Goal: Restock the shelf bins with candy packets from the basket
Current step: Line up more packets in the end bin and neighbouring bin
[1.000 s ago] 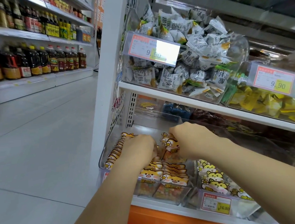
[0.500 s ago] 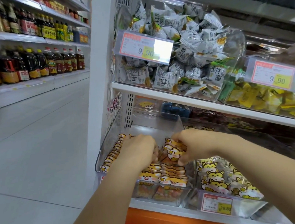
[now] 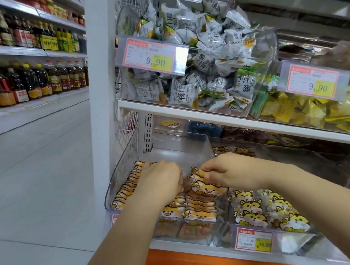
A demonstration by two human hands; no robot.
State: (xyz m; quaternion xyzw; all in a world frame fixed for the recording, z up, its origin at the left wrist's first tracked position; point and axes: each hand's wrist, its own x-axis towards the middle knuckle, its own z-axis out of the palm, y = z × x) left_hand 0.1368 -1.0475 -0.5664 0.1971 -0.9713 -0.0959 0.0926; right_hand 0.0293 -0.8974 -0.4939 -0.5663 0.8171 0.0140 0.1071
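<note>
Both hands are inside a clear plastic bin (image 3: 120, 174) on the lower shelf. The bin holds rows of orange cat-face candy packets (image 3: 199, 213) standing on edge. My left hand (image 3: 162, 183) lies knuckles up over the middle rows, fingers curled down among the packets. My right hand (image 3: 228, 172) pinches the top of a cat-face packet (image 3: 208, 188) at the back of the right row, tilting it forward. No basket is in view.
To the right stands a bin of yellow cat packets (image 3: 273, 210) with a 16.90 price tag (image 3: 254, 240). The upper shelf holds bins of white plum candy (image 3: 197, 71) and yellow candy (image 3: 309, 110). Bottle shelves (image 3: 37, 78) line the aisle on the left.
The camera has dipped and moved closer. My right hand has slid toward me and lifted a packet's top edge; my left hand has settled lower on the middle rows.
</note>
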